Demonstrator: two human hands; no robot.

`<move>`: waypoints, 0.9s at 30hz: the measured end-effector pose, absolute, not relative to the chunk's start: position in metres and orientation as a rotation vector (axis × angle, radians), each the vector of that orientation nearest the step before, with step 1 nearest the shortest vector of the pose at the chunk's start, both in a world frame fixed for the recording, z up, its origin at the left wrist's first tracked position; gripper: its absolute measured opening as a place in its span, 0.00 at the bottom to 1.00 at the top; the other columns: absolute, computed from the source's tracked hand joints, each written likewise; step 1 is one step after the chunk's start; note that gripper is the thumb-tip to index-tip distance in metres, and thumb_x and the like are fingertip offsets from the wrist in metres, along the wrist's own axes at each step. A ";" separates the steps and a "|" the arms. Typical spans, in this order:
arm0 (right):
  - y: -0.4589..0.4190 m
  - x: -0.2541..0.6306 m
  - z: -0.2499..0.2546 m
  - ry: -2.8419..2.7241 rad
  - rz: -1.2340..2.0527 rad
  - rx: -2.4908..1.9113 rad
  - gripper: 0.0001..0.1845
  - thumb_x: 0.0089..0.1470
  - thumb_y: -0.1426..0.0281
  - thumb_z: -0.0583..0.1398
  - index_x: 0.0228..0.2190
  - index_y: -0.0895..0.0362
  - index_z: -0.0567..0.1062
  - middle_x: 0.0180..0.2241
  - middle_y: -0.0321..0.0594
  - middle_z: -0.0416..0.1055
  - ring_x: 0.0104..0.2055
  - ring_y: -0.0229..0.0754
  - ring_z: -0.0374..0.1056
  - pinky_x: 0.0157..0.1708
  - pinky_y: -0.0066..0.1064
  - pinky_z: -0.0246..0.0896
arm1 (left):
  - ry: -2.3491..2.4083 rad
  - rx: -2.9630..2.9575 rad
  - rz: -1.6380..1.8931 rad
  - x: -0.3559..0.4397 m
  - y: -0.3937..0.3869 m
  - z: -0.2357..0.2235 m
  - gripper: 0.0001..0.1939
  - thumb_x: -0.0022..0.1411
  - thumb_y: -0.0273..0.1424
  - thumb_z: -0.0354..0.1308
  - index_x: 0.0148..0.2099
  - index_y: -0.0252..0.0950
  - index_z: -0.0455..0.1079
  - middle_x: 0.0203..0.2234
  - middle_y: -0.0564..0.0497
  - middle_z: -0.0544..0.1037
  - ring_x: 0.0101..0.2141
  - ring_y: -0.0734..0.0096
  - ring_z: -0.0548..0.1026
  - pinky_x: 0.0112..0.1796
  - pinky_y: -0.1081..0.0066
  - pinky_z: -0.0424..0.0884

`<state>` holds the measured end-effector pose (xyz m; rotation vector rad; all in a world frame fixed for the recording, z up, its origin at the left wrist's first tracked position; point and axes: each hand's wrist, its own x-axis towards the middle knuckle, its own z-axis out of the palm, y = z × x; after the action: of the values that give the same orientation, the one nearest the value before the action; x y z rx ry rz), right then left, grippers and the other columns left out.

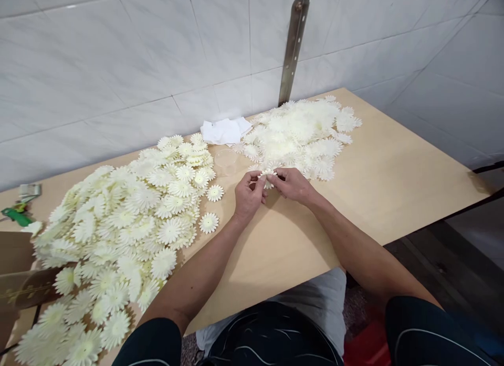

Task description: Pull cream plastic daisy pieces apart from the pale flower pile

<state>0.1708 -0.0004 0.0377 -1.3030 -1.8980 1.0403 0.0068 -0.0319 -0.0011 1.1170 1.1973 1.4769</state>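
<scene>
Between my two hands, above the table, is a small cream artificial flower (268, 177) with narrow petals. My left hand (250, 194) pinches its left side between thumb and fingers. From the right, my right hand (292, 184) pinches the opposite edge. The fingers hide part of the flower. Just behind my hands lies a pile of pale petal pieces (303, 129). To my left spreads a larger heap of cream flower pieces (145, 198), with two single flowers (208, 222) lying apart beside it.
White paper sheets (226, 131) and a clear round dish (226, 158) lie between the piles. A metal bracket (292, 51) stands against the tiled wall. At far left are a green tool (16, 216) and a cardboard box (16, 261). The table (394, 177) ends at right.
</scene>
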 end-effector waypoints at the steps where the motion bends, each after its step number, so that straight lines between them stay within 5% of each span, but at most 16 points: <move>1: -0.001 0.172 0.039 -1.890 1.078 -1.293 0.32 0.61 0.39 0.62 0.23 0.51 0.64 0.18 0.33 0.63 0.23 0.39 0.60 0.25 0.32 0.53 | 1.218 1.119 1.476 0.007 -0.032 -0.001 0.29 0.60 0.58 0.73 0.45 0.38 0.76 0.25 0.55 0.77 0.17 0.78 0.71 0.15 0.76 0.64; 5: -0.003 0.175 0.045 -1.850 1.209 -1.240 0.26 0.59 0.45 0.64 0.24 0.51 0.67 0.17 0.30 0.62 0.22 0.38 0.61 0.25 0.31 0.54 | 1.269 1.118 1.484 0.006 -0.032 0.000 0.25 0.61 0.55 0.71 0.42 0.38 0.75 0.21 0.57 0.74 0.16 0.77 0.70 0.15 0.76 0.62; 14: 0.003 0.172 0.042 -1.893 0.905 -1.432 0.37 0.55 0.36 0.65 0.18 0.53 0.67 0.18 0.33 0.62 0.25 0.37 0.57 0.27 0.33 0.48 | 1.308 1.160 1.462 0.007 -0.035 0.002 0.22 0.64 0.52 0.69 0.42 0.39 0.72 0.17 0.59 0.73 0.14 0.76 0.68 0.16 0.76 0.62; 19: 0.001 0.184 0.047 -1.798 1.194 -1.390 0.36 0.47 0.34 0.71 0.23 0.54 0.74 0.16 0.31 0.64 0.20 0.36 0.59 0.23 0.31 0.50 | 1.299 1.054 1.537 0.006 -0.032 0.000 0.21 0.69 0.52 0.66 0.43 0.41 0.66 0.16 0.62 0.71 0.13 0.77 0.65 0.15 0.78 0.56; 27: 0.009 0.199 0.050 -1.537 1.376 -1.200 0.40 0.44 0.31 0.73 0.21 0.54 0.71 0.19 0.32 0.61 0.22 0.34 0.57 0.20 0.28 0.55 | 1.263 0.980 1.579 0.006 -0.028 -0.002 0.20 0.68 0.49 0.68 0.43 0.41 0.65 0.20 0.63 0.71 0.15 0.78 0.69 0.14 0.79 0.59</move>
<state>0.1990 0.0095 0.0496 -1.2001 -1.5374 1.3764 0.0058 -0.0284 -0.0022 0.9800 1.2629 1.5787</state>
